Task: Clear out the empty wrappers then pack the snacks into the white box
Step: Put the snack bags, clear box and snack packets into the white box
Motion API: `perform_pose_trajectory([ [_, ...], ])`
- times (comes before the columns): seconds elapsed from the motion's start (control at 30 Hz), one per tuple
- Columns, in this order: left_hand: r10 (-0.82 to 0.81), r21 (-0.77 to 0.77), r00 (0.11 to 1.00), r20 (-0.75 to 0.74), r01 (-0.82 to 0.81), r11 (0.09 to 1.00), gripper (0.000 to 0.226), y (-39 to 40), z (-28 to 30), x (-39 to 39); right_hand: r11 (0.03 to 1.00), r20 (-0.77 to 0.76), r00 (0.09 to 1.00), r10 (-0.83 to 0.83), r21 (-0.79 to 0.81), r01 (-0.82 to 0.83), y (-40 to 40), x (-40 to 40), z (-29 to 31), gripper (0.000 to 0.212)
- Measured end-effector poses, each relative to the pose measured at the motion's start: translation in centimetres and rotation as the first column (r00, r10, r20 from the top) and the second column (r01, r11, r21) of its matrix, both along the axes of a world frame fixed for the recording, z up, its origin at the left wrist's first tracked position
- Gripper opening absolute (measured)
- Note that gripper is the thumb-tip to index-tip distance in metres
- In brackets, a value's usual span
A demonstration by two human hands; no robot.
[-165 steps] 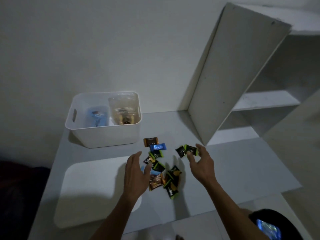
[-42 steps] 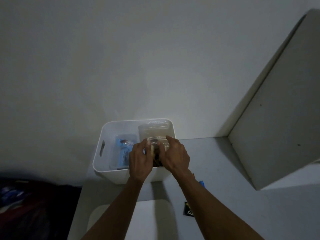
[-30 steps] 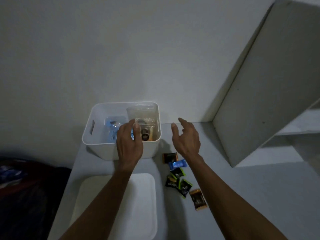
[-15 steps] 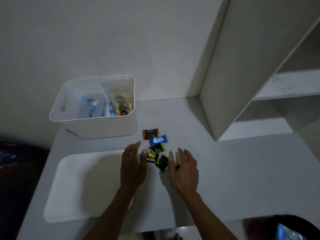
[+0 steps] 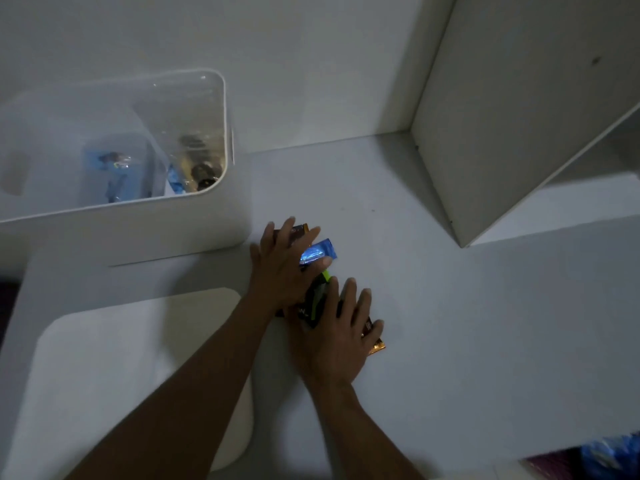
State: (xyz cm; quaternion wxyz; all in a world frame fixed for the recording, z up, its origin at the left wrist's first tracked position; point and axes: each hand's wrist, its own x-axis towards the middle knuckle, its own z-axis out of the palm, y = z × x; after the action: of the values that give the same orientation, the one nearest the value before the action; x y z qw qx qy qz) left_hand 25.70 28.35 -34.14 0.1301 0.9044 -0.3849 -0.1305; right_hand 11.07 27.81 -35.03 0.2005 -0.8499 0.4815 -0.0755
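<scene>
The white box point(image 5: 145, 220) stands at the back left of the table, with clear bags and blue-wrapped snacks inside. A small pile of wrapped snacks lies to the right of it. My left hand point(image 5: 282, 265) lies flat over the pile's far end, fingers spread across a brown snack point(image 5: 300, 229) and a blue snack point(image 5: 320, 252). My right hand point(image 5: 337, 334) presses flat on the near end, covering a black-and-green snack point(image 5: 313, 304) and an orange-brown snack point(image 5: 375, 344). Neither hand has lifted anything.
A white lid point(image 5: 114, 358) lies flat at the front left, under my left forearm. A white shelf unit point(image 5: 502, 116) rises at the right, its side panel reaching down to the table. A wall closes off the back.
Both hands have come back from the white box and dropped flat onto the snack pile. My view has moved lower and closer to the table.
</scene>
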Motion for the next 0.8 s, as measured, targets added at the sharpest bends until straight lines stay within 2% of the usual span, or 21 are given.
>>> perform_pose_trajectory([
  [0.07,-0.058,0.08,0.998,-0.005,0.058,0.995,0.08,-0.5,-0.6,1.0,1.0,-0.015,1.0,-0.023,-0.011,0.023,0.1,0.3,-0.4,0.078],
  [0.13,-0.063,0.094,0.998,-0.016,0.065,0.994,0.073,-0.5,-1.2,1.7,0.999,-0.032,0.999,-0.031,-0.015,0.03,-0.2,0.3,-0.7,0.072],
  [0.33,-0.042,-0.051,0.997,0.067,0.046,0.998,0.056,1.1,-2.9,2.6,0.998,-0.027,0.999,-0.036,-0.047,0.035,-3.8,-0.6,-0.5,0.058],
  [0.5,0.072,-0.167,0.989,0.126,-0.05,0.985,0.048,1.8,-2.9,0.6,0.987,-0.016,0.992,0.122,-0.101,-0.123,-6.2,-0.6,-0.1,0.057],
  [0.6,0.129,-0.117,0.986,0.107,-0.117,0.986,0.053,2.0,-2.5,-1.0,0.965,-0.068,0.977,0.2,-0.16,-0.208,-6.7,-0.3,-0.5,0.052],
  [0.7,0.14,-0.068,0.977,0.161,-0.131,0.989,0.057,2.3,-2.4,-2.3,0.953,-0.039,0.977,0.208,-0.216,-0.211,-7.4,-0.4,-0.6,0.044],
  [0.8,0.169,-0.107,0.962,0.213,-0.149,0.983,0.054,2.6,-2.9,-3.5,0.922,-0.019,0.966,0.259,-0.294,-0.253,-8.7,-1.6,-0.4,0.04],
])
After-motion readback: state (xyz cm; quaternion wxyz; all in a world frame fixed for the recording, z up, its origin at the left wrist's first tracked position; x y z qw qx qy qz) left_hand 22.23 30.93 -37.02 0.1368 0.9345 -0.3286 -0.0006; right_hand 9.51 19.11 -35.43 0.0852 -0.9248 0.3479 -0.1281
